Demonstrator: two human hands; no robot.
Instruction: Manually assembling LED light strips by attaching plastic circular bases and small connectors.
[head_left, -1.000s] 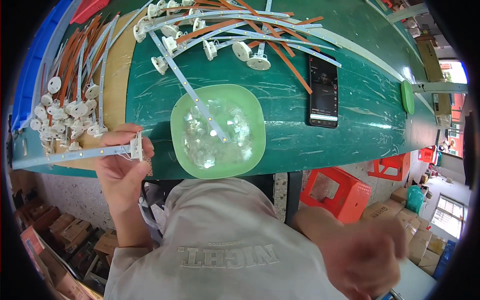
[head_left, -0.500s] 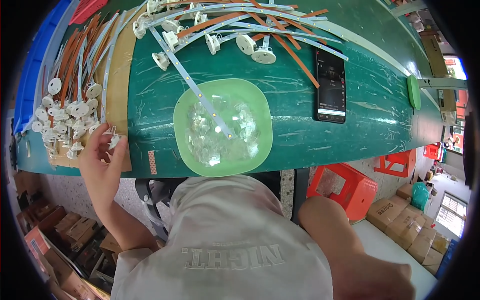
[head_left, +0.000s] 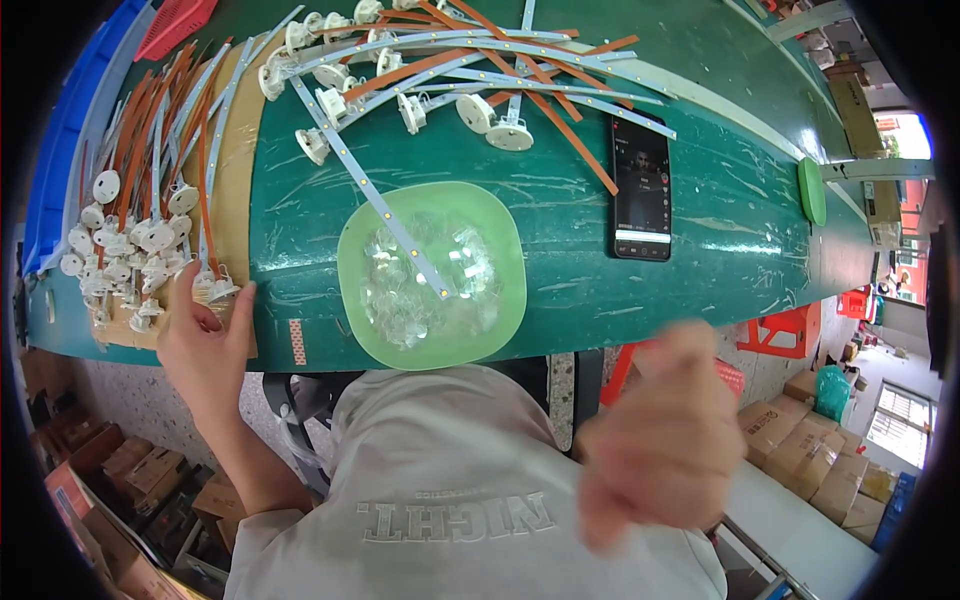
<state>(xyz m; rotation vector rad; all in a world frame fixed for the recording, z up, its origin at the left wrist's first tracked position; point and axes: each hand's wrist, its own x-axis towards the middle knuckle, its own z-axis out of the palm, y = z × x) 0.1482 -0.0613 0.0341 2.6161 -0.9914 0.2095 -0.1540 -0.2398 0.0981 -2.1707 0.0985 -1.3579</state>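
Observation:
At the left, my left hand (head_left: 205, 335) is over the near edge of the cardboard, its thumb and index finger spread apart. A white round lamp base (head_left: 216, 288) lies just beyond, between the fingertips. It sits at the near end of a pile of LED strips (head_left: 155, 240), white and orange-brown, with similar bases on them. My right hand (head_left: 665, 440) is raised in front of the right side of my body, smeared by motion, and I cannot make out what its fingers hold. A green bowl (head_left: 510, 320) of small clear plastic pieces stands in front of me.
One LED strip (head_left: 362, 182) reaches over the bowl from a second heap of strips at the back. A phone (head_left: 641, 225) lies right of the bowl on the green table (head_left: 570, 290). A red stool (head_left: 785, 332) and cardboard boxes (head_left: 800, 450) are at the right.
My right hand has swung up from the lower right toward the middle. My left hand's fingers have spread, and the lamp base now lies lower among the pile. The view has shifted slightly.

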